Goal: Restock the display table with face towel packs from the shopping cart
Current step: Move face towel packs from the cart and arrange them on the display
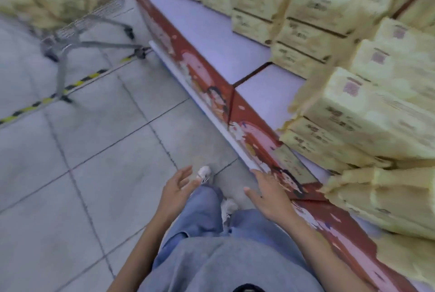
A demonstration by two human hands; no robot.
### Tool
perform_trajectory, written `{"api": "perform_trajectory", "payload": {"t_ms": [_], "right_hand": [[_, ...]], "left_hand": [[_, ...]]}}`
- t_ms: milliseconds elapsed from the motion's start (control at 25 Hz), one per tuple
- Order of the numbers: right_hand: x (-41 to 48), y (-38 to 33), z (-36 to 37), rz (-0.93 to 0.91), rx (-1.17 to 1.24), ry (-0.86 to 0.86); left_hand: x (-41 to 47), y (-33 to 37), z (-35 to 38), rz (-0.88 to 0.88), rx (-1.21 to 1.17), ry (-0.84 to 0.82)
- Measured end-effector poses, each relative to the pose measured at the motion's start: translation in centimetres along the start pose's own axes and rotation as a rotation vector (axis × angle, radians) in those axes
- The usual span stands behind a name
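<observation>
— Hands first: what are mine doing?

— Your left hand (179, 188) is hanging at 6 o'clock over your trouser leg, with fingers spread, loosely bent, and holding nothing. Your right hand (270, 197) is reaching forward just beside it, with fingers straight, thumb apart, and nothing in it. Its fingertips are lying in front of the red skirt panel (211, 80) of the display table (211, 30). I cannot tell whether they are touching it.

— And where are the face towel packs sitting?

— Most face towel packs (367, 113) are lying stacked on the table, filling your view from 1 o'clock round to 4 o'clock. The table's edge is running from 11 o'clock down to 5 o'clock. The nearest packs at 3 o'clock are lying flat, with their long axes crossing that edge. Their crimped ends are pointing out toward 9 o'clock and slightly overhanging the panel.

— What about the shopping cart?

— Your shopping cart (77, 30) is standing at 10 o'clock, well apart from both hands, on the tiled floor (94, 150). It is sitting over a yellow-and-black tape line (47, 98). More packs are piling up in its basket, but they are too blurred for me to tell which way they are pointing.
</observation>
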State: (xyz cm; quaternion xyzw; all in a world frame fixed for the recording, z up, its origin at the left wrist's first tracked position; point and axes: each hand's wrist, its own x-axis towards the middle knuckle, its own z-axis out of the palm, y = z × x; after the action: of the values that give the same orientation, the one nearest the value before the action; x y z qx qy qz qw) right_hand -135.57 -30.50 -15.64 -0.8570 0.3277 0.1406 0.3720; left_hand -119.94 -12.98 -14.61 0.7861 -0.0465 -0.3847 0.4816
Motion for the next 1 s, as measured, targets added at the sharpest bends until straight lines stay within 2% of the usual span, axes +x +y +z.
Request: {"api": "perform_trajectory", "payload": {"t_ms": [200, 440, 560, 680, 1000], "right_hand": [[5.2, -6.4, 1.8, -0.198, -0.11, -0.201], [14.3, -16.6, 5.4, -0.394, -0.18, -0.318], [19.4, -22.4, 7.0, -0.434, -0.176, -0.342], [23.4, -27.1, 7.5, -0.398, -0.121, -0.34], [34.4, -32.7, 5.5, -0.287, -0.044, -0.309]], "left_hand": [[-3.0, -4.4, -5.5, -0.171, -0.203, 0.311], [0.0, -5.7, -11.9, -0.29, -0.346, 0.459], [4.2, -4.4, -17.4, -0.266, -0.355, 0.471], [8.6, -2.1, -22.7, -0.23, -0.329, 0.441], [23.8, 5.8, -32.7, -0.163, -0.261, 0.309]]}}
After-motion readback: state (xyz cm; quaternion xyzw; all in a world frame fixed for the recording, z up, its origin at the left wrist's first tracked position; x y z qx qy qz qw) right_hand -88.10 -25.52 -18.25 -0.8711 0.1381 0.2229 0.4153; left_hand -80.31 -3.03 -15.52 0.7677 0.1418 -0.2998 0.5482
